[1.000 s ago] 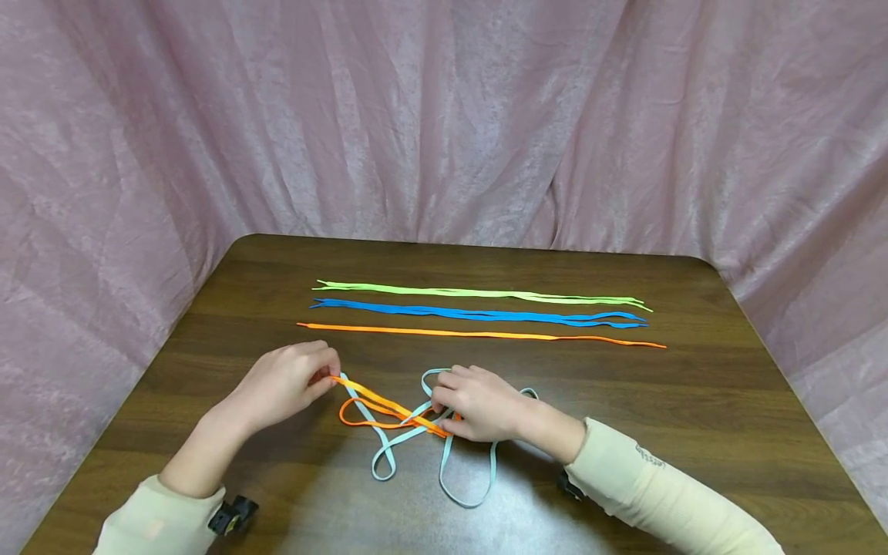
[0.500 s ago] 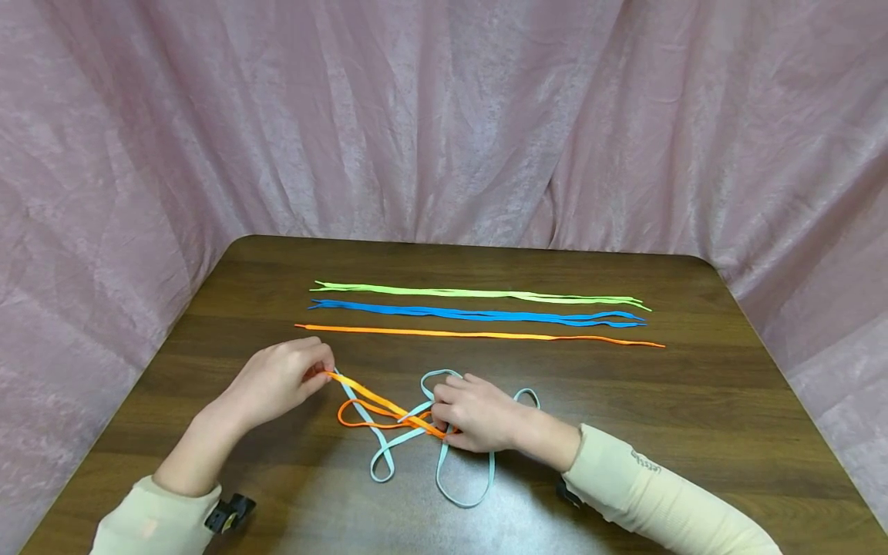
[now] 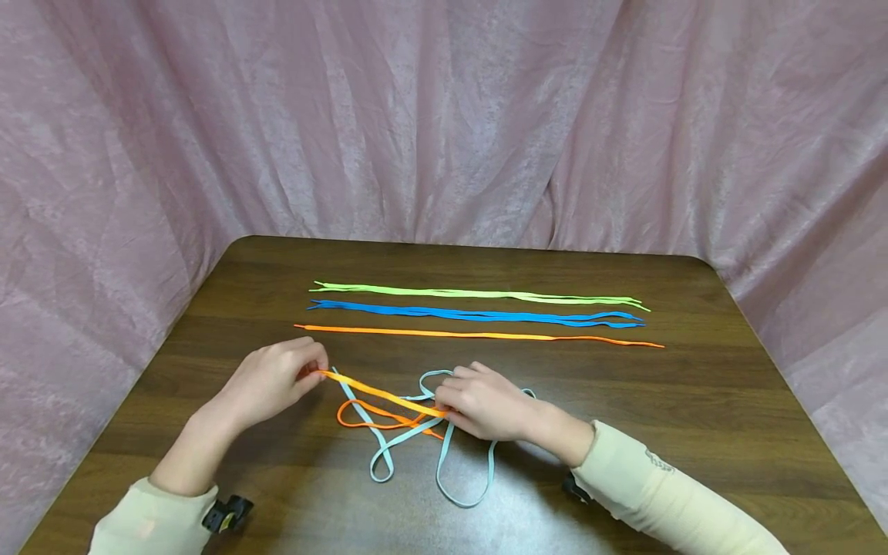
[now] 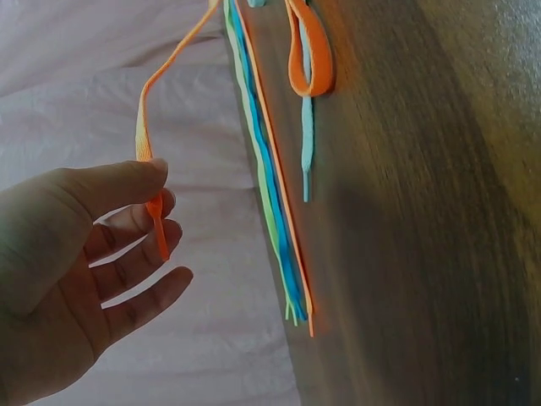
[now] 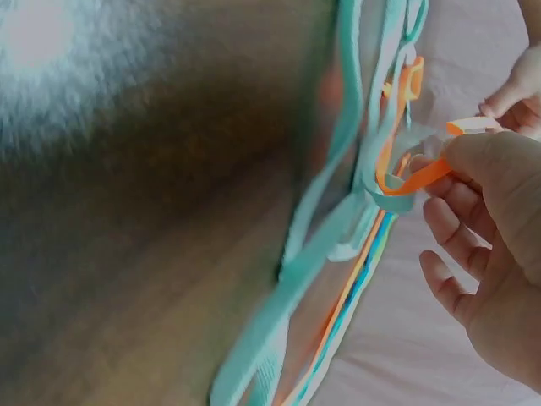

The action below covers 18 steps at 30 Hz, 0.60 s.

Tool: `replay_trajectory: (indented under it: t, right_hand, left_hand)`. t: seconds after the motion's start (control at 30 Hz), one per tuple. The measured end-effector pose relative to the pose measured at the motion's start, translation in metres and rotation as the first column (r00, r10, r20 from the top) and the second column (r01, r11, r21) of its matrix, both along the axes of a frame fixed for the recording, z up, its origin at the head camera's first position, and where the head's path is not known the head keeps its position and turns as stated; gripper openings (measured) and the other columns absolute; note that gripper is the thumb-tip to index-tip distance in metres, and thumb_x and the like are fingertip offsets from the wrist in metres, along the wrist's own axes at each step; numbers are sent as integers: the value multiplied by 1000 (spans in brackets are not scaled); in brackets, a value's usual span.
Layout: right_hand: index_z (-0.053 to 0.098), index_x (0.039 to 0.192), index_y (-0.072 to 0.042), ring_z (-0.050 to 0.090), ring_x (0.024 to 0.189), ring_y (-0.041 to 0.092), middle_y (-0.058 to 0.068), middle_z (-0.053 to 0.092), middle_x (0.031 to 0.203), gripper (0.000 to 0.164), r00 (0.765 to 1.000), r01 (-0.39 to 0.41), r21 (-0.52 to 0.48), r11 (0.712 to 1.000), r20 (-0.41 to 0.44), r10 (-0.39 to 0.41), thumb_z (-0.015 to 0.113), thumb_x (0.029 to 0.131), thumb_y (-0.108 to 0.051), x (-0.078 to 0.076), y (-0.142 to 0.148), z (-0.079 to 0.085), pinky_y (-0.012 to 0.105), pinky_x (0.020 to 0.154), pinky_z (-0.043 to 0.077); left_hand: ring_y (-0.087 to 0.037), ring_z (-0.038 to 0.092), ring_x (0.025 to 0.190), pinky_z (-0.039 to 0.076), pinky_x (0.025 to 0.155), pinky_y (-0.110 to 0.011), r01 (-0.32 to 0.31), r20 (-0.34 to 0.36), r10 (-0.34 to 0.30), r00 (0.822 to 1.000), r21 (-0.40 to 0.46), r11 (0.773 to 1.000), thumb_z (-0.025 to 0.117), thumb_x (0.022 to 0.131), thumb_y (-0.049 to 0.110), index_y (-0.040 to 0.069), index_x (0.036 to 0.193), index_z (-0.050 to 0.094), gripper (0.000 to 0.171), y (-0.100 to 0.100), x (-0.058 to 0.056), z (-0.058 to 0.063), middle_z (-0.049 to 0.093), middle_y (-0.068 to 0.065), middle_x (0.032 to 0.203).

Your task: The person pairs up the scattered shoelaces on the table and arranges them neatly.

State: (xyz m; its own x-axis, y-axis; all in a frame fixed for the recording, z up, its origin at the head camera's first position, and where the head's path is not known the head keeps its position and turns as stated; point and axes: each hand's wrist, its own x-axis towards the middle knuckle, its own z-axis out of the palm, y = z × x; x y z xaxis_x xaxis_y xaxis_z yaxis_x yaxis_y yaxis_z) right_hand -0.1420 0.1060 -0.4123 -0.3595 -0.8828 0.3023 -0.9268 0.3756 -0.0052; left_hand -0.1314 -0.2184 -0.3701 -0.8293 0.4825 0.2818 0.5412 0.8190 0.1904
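Note:
My left hand (image 3: 277, 379) pinches an orange shoelace (image 3: 378, 395) near its tipped end between thumb and forefinger; the orange tip (image 4: 160, 233) hangs below the thumb in the left wrist view. Further along the same lace, my right hand (image 3: 486, 402) pinches it with thumb and forefinger, and the stretch between the hands runs nearly straight. The rest of this lace loops on the table under that stretch. A pale blue shoelace (image 3: 382, 447) lies in loose loops beneath and around the right hand, crossing the orange one. Part of the tangle is hidden under the right hand.
Behind the hands, a green pair of laces (image 3: 479, 293), a blue pair (image 3: 479, 314) and a single orange lace (image 3: 479, 334) lie stretched side by side on the brown wooden table (image 3: 694, 462). A pink curtain (image 3: 444, 123) hangs around the table.
The left hand has moved slightly left with the lace end. The right hand has shifted its grip, and a strand of the orange lace now stands apart from the loop below.

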Motion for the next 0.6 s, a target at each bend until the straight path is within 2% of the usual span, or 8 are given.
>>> replay_trajectory:
  t: [0.13,0.33,0.6]
  right_hand:
    - [56,82,-19,43,70,9,-15,58,78,9,1000,10,-39,999,17,-9,65,82,-18,-2,5,6,22,64,33]
    - [58,86,-19,46,72,8,-13,59,82,4,996,28,-44,999,85,-24,61,86,-16,-3,14,15,21,64,38]
    - [59,87,-17,42,70,6,-13,54,78,7,990,46,-58,997,136,-38,62,84,-12,-3,28,16,20,65,38]
  left_hand:
    - [-3,42,56,35,49,-23,-12,-2,12,1000,5,1000,74,72,9,24,71,55,25,-3,-1,0,46,15,67]
    - [-4,43,55,35,49,-24,-32,15,31,999,9,999,74,73,10,24,72,56,23,-9,-2,0,48,15,67]
    - [-4,43,55,35,49,-24,-56,47,55,997,13,998,74,74,11,23,73,56,22,-16,-6,-4,49,14,67]
